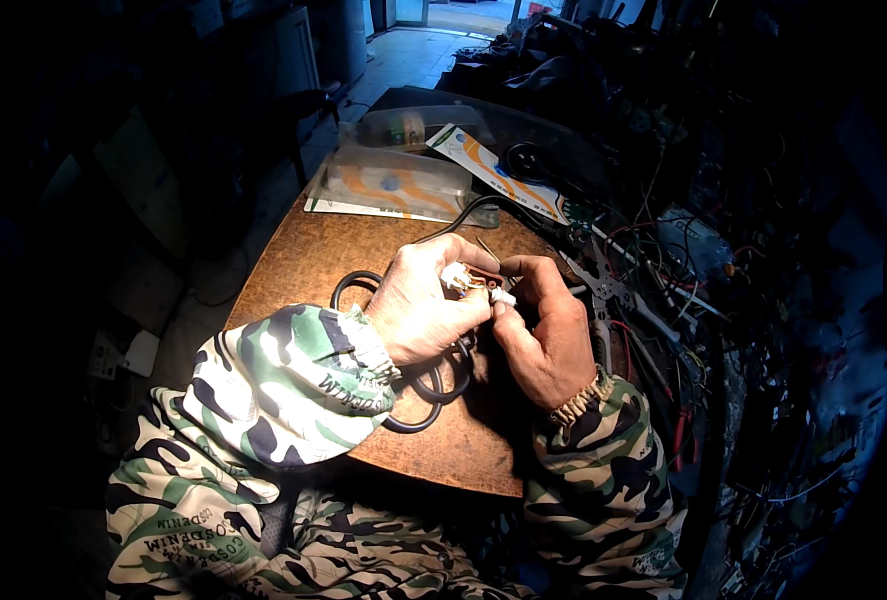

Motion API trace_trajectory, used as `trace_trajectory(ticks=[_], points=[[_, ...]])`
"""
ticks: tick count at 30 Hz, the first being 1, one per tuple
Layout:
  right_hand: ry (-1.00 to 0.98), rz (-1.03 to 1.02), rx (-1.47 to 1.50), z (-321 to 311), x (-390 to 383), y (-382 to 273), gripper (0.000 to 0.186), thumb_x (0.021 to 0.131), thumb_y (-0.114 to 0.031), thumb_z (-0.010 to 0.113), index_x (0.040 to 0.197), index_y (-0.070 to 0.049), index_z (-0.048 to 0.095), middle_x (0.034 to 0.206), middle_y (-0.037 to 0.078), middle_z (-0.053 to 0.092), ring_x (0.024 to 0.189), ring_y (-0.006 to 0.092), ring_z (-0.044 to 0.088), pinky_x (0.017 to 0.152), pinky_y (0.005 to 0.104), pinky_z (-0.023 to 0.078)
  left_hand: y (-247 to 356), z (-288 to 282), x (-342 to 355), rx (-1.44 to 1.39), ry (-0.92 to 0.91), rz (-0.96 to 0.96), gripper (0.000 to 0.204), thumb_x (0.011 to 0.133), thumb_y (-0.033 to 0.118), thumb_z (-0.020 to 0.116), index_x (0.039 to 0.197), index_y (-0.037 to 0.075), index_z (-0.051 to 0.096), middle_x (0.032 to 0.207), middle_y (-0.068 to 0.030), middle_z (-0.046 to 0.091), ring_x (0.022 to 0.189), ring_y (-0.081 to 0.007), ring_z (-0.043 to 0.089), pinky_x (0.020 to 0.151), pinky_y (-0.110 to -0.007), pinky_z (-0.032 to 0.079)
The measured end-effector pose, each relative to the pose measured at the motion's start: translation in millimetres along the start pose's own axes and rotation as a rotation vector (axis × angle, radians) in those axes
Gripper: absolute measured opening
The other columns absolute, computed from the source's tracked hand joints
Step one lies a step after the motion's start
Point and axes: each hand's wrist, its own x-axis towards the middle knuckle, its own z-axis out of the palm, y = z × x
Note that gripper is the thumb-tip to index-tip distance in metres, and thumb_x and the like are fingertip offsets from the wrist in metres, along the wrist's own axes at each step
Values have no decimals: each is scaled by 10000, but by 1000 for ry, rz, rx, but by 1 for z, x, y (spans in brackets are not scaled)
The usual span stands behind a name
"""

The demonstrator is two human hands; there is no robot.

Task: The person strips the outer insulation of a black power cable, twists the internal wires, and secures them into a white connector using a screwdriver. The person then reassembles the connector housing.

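Observation:
Both hands meet over the brown table. My left hand (pixel 419 305) is closed, its thumb and forefinger pinching a small white electrical fitting (pixel 456 277) with brass-coloured metal parts. Against its fingertips, my right hand (pixel 556 335) pinches a small white piece (pixel 505 298) between thumb and fingers. A small dark brown part lies between the two sets of fingertips, and I cannot tell which hand carries it. Loops of black cable (pixel 434 395) lie under and beside my left hand. Whether the cable joins the fitting is hidden by the fingers.
Pliers (pixel 601 285) and other tools lie right of my right hand, amid tangled wires. Clear plastic packaging (pixel 394 180) and an orange-and-white card (pixel 499 170) lie at the table's far end. A dark pile of cables (pixel 704 260) crowds the right side.

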Motion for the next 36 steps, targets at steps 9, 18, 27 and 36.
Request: trace_trajectory(ticks=[9, 18, 27, 36], points=[[-3, 150, 286, -5, 0, 13, 144, 847, -26, 664, 938, 50, 585, 835, 89, 679, 800, 135, 662, 721, 275, 532, 2, 1, 0, 0, 6, -1, 234, 830, 20, 668, 1054, -40, 638, 900, -81, 691, 745, -85, 647, 663, -234, 539], [-110, 388, 543, -20, 10, 17, 97, 843, -9, 678, 907, 38, 623, 816, 94, 675, 706, 111, 639, 657, 233, 513, 3, -2, 1, -106, -46, -83, 249, 846, 31, 658, 1075, -58, 618, 896, -97, 685, 717, -97, 654, 649, -238, 547], [-68, 293, 400, -17, 10, 18, 155, 900, -52, 658, 999, 61, 619, 871, 99, 675, 782, 122, 643, 692, 245, 527, -10, -13, 12, -98, -58, -52, 283, 828, 69, 651, 1067, -83, 646, 864, -104, 695, 735, -105, 655, 664, -242, 535], [168, 92, -96, -31, 5, 20, 108, 838, -39, 682, 923, 28, 680, 838, 131, 694, 746, 181, 679, 675, 280, 528, -1, -48, 24, -65, -96, -84, 292, 828, 76, 688, 1084, -61, 656, 837, -66, 664, 653, -73, 577, 564, -205, 468]])
